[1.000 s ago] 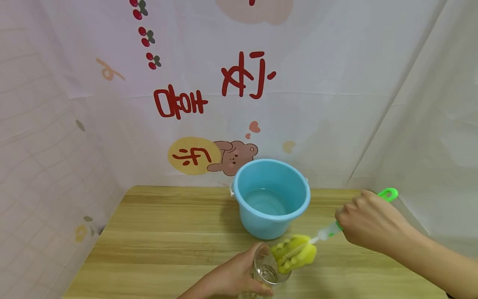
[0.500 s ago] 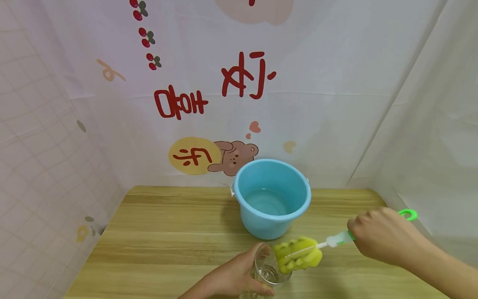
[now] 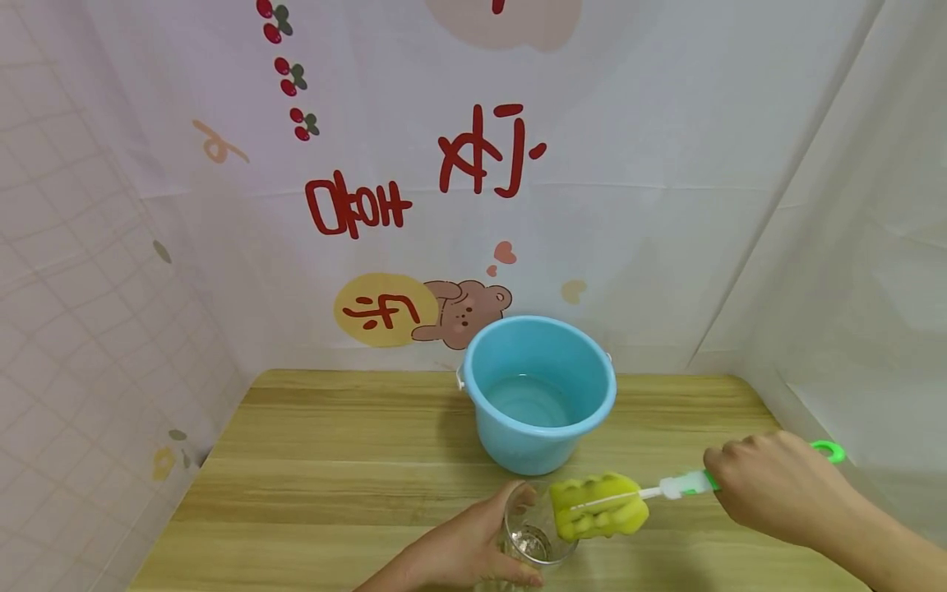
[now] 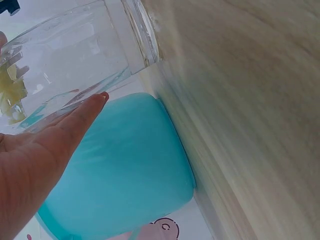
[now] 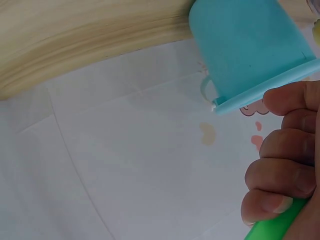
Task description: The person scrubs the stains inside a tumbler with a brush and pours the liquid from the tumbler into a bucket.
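My left hand (image 3: pixel 466 541) grips a clear drinking glass (image 3: pixel 531 544) near the front of the table, with the thumb and fingers round its sides. In the left wrist view the glass (image 4: pixel 75 50) shows its thick base close to the wood. My right hand (image 3: pixel 777 489) holds a bottle brush by its green handle (image 5: pixel 277 222), fingers curled round it. The brush's yellow sponge head (image 3: pixel 602 506) lies aslant at the right side of the glass's mouth. How far its tip reaches inside is hard to tell.
A light blue bucket (image 3: pixel 528 448) with some water in it stands behind the glass, close to the back cloth. The wooden table (image 3: pixel 333 460) ends at white printed cloth (image 3: pixel 644 271) at the back and sides.
My right hand has moved right and nearer to me, and the brush has shifted right and lies flatter. The left hand and the glass have stayed in place.
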Tool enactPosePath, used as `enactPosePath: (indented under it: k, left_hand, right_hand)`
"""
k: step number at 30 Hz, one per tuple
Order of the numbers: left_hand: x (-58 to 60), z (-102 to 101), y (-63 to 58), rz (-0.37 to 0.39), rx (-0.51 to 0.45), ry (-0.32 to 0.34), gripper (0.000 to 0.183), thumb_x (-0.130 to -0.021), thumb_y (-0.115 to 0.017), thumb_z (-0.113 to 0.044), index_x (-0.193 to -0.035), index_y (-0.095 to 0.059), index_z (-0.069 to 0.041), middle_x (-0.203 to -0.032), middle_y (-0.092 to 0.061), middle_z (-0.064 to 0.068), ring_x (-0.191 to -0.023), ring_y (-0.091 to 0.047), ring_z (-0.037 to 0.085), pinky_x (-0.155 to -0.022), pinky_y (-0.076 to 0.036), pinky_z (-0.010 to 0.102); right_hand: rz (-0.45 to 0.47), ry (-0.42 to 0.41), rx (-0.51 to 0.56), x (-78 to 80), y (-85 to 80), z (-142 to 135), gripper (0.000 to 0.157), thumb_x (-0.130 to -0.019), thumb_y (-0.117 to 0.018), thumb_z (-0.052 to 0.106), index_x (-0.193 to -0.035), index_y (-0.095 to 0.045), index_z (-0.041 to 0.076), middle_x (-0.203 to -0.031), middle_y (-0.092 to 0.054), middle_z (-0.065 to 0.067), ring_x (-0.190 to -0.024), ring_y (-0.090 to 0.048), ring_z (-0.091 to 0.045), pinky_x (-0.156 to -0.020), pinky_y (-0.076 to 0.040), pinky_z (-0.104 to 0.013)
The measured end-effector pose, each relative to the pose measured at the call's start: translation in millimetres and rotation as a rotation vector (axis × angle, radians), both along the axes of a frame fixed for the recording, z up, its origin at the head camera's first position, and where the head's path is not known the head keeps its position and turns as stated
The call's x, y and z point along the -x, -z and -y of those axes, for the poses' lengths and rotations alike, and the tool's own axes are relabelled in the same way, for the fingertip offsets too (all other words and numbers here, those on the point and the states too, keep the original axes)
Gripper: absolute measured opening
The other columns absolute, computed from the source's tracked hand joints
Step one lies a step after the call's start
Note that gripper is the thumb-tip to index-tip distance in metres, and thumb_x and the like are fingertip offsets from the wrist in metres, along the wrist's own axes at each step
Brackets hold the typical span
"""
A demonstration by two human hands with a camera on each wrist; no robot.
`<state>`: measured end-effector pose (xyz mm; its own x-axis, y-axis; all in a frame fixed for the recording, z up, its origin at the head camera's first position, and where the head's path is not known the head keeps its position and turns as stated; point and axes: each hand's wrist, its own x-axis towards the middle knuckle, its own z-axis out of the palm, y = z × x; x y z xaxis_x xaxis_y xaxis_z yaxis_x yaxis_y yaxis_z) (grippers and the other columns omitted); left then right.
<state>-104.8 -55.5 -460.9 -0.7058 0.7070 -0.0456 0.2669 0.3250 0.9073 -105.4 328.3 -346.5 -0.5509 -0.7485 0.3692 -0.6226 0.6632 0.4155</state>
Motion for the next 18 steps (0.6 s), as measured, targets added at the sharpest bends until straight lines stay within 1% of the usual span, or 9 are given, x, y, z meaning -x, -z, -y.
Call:
enactPosePath:
  k: [2,5,10,12,15,17,18]
  left_hand:
    - [0.1,0,0.0,0.008,-0.004,0.000,0.077,-0.084,-0.091,-0.033,-0.144,-0.045,-0.017,-0.143,-0.055,0.001,-0.130,-0.051,0.012,-0.109,-0.043,0.032]
    - [0.3,-1,-0.2,0.021,-0.003,0.003,0.076,-0.085,-0.090,-0.033,-0.144,-0.044,-0.018,-0.144,-0.054,0.001,-0.132,-0.050,0.012,-0.110,-0.042,0.033]
    - [-0.2,-1,0.0,0.015,-0.004,0.004,0.076,-0.085,-0.090,-0.035,-0.144,-0.044,-0.019,-0.144,-0.054,0.001,-0.131,-0.051,0.012,-0.110,-0.043,0.032]
    - [-0.4,-2,0.2,0.011,-0.004,0.003,0.076,-0.085,-0.090,-0.035,-0.143,-0.045,-0.019,-0.143,-0.054,-0.001,-0.129,-0.051,0.010,-0.109,-0.043,0.031]
    - [-0.7,-2,0.5,0.005,-0.002,-0.003,0.075,-0.085,-0.091,-0.035,-0.142,-0.045,-0.021,-0.142,-0.054,-0.003,-0.129,-0.051,0.010,-0.109,-0.043,0.031]
    - [-1.2,-2,1.1,-0.006,-0.002,-0.006,0.075,-0.085,-0.090,-0.035,-0.143,-0.045,-0.021,-0.143,-0.054,-0.003,-0.130,-0.051,0.010,-0.109,-0.043,0.032]
    - [-1.5,-2,1.5,-0.011,-0.005,-0.007,0.075,-0.085,-0.090,-0.035,-0.143,-0.045,-0.021,-0.143,-0.054,-0.003,-0.130,-0.051,0.010,-0.110,-0.043,0.032]
  right_hand:
    - [0.007,0.005,0.014,-1.2,2.1,-2,0.019,-0.080,-0.034,0.013,-0.063,-0.030,0.021,-0.060,-0.017,0.014,-0.057,-0.011,-0.004,-0.042,-0.013,-0.022]
    - [0.008,0.011,0.028,-3.5,6.3,-6,0.019,-0.082,-0.032,0.015,-0.064,-0.031,0.022,-0.061,-0.017,0.014,-0.057,-0.011,-0.003,-0.043,-0.014,-0.022]
    - [-0.009,0.020,0.042,-7.4,15.5,-14,0.032,-0.094,-0.015,0.025,-0.065,-0.030,0.023,-0.061,-0.017,0.015,-0.058,-0.010,-0.002,-0.044,-0.012,-0.020]
    - [-0.021,0.024,0.052,-8.7,19.6,-18,0.037,-0.097,-0.012,0.028,-0.065,-0.030,0.023,-0.061,-0.016,0.015,-0.058,-0.009,-0.002,-0.044,-0.010,-0.019]
    - [-0.017,0.043,0.064,-11.2,24.5,-22,0.039,-0.098,-0.012,0.030,-0.065,-0.030,0.024,-0.061,-0.017,0.016,-0.057,-0.010,-0.001,-0.044,-0.011,-0.019]
    - [0.018,0.069,0.086,-13.5,27.9,-25,0.030,-0.095,-0.031,0.022,-0.066,-0.031,0.024,-0.062,-0.017,0.017,-0.057,-0.011,-0.001,-0.044,-0.012,-0.020]
    - [0.044,0.088,0.096,-15.1,29.9,-26,0.028,-0.091,-0.042,0.018,-0.066,-0.032,0.024,-0.062,-0.017,0.017,-0.057,-0.012,-0.001,-0.044,-0.014,-0.020]
